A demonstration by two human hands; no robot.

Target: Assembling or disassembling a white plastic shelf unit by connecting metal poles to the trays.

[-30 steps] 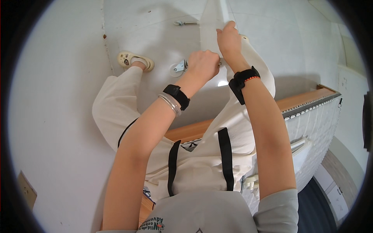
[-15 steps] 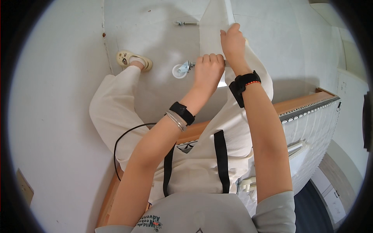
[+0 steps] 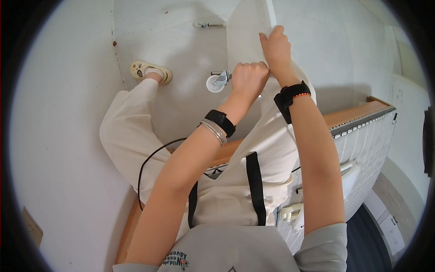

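My left hand point(image 3: 249, 80) is closed in a fist at the stem end of a caster point(image 3: 221, 81), which has a white wheel and a shiny metal bracket. What lies inside the fist is hidden by the fingers. My right hand point(image 3: 277, 51) grips the right edge of a white panel point(image 3: 248, 36), with the thumb raised. That panel stands tilted beyond my left hand, running out of the top of the view. A second caster point(image 3: 199, 24) on a thin metal rod sticks out from the panel's far left side.
My legs in cream trousers point(image 3: 129, 122) are spread around the work, with one cream shoe point(image 3: 152, 72) at left. A bed with a wooden frame point(image 3: 351, 114) and pale cover lies behind and to the right. A black cable point(image 3: 147, 161) curves over my left thigh.
My left hand has shifted slightly right, and the near caster has turned and moved right with it. The panel's visible left edge has moved a little left. My right hand keeps its grip.
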